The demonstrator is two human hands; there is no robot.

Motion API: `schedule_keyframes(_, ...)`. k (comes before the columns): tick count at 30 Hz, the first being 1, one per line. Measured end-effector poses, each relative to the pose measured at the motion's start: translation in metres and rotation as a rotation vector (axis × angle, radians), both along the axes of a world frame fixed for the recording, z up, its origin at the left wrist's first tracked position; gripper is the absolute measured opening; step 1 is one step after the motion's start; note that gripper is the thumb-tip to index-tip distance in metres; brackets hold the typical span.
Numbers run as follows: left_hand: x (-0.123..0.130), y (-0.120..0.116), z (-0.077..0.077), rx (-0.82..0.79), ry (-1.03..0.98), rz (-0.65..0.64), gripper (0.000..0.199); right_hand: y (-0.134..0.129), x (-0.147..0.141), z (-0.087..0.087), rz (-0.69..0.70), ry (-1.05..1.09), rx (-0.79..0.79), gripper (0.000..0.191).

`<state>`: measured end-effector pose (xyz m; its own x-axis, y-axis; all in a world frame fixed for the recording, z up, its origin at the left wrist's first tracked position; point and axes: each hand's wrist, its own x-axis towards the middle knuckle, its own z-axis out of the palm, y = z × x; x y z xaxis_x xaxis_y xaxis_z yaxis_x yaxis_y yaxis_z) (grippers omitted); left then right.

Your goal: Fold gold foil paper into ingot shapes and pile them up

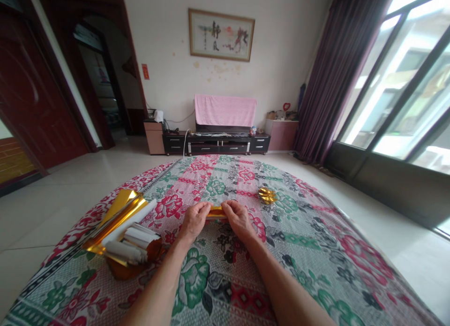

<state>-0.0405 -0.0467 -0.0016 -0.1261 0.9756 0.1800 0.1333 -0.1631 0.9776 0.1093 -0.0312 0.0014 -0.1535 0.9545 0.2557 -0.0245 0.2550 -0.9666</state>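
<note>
Both hands, left [195,219] and right [239,217], are pinching that little gold foil strip [217,212], folded gold piece [267,195] at 1 o'clock.

Flat gold foil sheets [123,213] lie left of a small pleated gold foil piece [267,195] on the floral-cloth-covered surface [298,269].

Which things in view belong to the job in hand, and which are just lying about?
In use, or likely so:
- gold strip, between left hand and right hand
- gold sheets
- white bundles
- folded gold piece

Apparently unrelated:
- pink cloth
- framed picture
- red heart-shaped item
</note>
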Motion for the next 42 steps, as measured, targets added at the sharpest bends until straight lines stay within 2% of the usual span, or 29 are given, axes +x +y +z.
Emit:
schedule_keyframes(5,0.0,0.001,-0.002,-0.012,-0.029,0.003,0.038,0.0,-0.001,-0.002,-0.001,-0.001,0.014,0.032)
schedule_keyframes(11,-0.001,0.002,0.0,0.042,0.046,0.035,0.033,0.002,0.0,-0.005,0.055,-0.004,-0.037,0.03)
schedule_keyframes(17,0.0,-0.001,0.004,0.091,0.108,0.027,0.028,0.0,0.0,-0.002,0.056,-0.039,0.001,0.024)
schedule_keyframes(24,0.001,-0.004,0.005,0.006,0.001,-0.049,0.03,-0.002,0.0,0.002,0.044,-0.059,0.014,0.025)
schedule_keyframes(29,0.0,-0.004,0.005,0.016,-0.005,-0.042,0.03,-0.004,0.0,0.005,0.035,-0.064,0.02,0.025)
schedule_keyframes(37,-0.001,0.002,-0.003,0.041,-0.064,-0.042,0.031,-0.001,0.002,-0.002,0.054,-0.096,0.077,0.023)
schedule_keyframes(42,-0.001,0.0,-0.002,0.036,-0.091,-0.055,0.032,-0.001,0.002,-0.005,0.064,-0.098,0.07,0.022)
